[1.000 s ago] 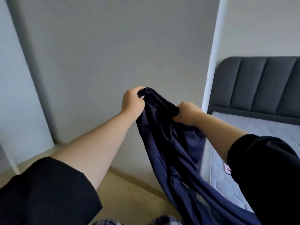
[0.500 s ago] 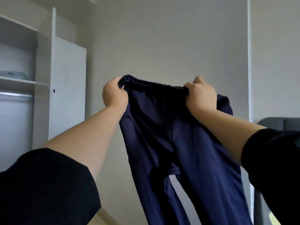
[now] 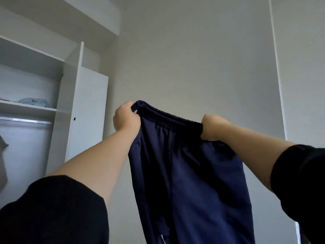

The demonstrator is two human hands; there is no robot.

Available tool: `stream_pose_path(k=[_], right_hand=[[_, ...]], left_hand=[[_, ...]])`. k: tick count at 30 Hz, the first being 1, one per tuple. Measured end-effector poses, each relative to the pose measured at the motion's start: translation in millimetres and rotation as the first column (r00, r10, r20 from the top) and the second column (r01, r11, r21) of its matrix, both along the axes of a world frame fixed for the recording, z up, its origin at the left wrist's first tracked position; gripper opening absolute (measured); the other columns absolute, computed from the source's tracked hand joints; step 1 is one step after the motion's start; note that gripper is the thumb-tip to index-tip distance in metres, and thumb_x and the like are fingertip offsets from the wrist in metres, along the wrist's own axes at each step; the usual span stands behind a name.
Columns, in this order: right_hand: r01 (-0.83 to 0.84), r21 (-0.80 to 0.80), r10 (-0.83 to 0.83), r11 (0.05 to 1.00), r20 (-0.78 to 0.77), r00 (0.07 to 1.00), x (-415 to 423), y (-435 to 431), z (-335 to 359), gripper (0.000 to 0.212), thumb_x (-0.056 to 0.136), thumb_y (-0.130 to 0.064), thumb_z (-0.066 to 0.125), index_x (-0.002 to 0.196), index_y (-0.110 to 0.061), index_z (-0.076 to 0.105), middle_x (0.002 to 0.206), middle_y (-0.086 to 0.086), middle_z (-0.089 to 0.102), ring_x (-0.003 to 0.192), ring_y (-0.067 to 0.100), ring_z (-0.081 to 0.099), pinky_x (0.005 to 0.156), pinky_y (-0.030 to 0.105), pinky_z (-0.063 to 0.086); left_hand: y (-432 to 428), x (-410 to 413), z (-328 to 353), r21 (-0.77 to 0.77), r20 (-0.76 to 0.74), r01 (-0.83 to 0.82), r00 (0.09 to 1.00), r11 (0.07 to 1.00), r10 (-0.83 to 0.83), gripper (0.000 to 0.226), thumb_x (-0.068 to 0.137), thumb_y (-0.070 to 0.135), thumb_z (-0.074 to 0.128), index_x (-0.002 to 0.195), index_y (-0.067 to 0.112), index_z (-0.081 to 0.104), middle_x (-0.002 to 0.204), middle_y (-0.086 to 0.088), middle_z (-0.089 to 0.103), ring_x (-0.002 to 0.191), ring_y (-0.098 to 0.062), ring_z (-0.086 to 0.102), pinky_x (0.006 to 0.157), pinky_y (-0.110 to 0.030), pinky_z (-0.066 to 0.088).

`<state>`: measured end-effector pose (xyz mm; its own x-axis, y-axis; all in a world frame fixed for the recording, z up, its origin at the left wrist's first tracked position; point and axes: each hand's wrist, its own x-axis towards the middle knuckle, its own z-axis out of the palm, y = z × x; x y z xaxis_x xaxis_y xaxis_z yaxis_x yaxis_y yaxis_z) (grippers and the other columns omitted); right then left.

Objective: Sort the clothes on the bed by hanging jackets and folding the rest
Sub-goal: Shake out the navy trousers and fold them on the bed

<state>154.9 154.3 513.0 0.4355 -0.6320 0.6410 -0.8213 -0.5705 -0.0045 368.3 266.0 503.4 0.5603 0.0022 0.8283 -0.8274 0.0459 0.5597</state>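
A person's left hand (image 3: 126,117) and right hand (image 3: 212,127) each clench an end of the elastic waistband, holding navy trousers (image 3: 190,182) aloft before a wall, apparently to straighten them for folding.

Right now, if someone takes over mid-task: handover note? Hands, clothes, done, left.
Left hand: grips one end of the waistband of the navy trousers.
Right hand: grips the other end.
Trousers: held up in front of the wall, spread at the waist, legs hanging down, unfolded.
Wardrobe, on the left, open: a folded light-blue item lies on the shelf, with the rail below.
Done: trousers lifted and opened out.
Left: fold them and put them away. The bed is out of view, so what remains there cannot be told.
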Motion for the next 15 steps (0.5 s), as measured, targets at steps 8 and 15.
stream_pose_path(k=[8, 15], right_hand=[[-0.074, -0.363, 0.179, 0.929, 0.265, 0.947, 3.3, 4.8, -6.5, 0.01, 0.082, -0.003, 0.05, 0.087, -0.011, 0.049, 0.086, 0.006, 0.044, 0.068, 0.029, 0.041, 0.054, 0.03, 0.029], [-0.309, -0.2, 0.36, 0.93, 0.671, 0.648, 27.2, 5.1, 9.5, 0.013, 0.092, -0.018, 0.057, 0.093, -0.006, 0.052, 0.082, 0.007, 0.052, 0.077, 0.029, 0.045, 0.065, 0.032, 0.034]], left_hand=[[8.9, 13.9, 16.7, -0.042, -0.052, -0.072, 0.996, 0.997, 0.07, 0.018, 0.088, 0.001, 0.044, 0.079, 0.013, 0.054, 0.074, -0.002, 0.052, 0.073, -0.029, 0.049, 0.062, -0.03, 0.037], [31.4, 31.4, 41.4, 0.055, -0.138, -0.027, 0.99, 0.998, 0.034, 0.014, 0.091, 0.004, 0.044, 0.082, 0.011, 0.053, 0.067, 0.001, 0.045, 0.074, -0.028, 0.046, 0.063, -0.029, 0.033]])
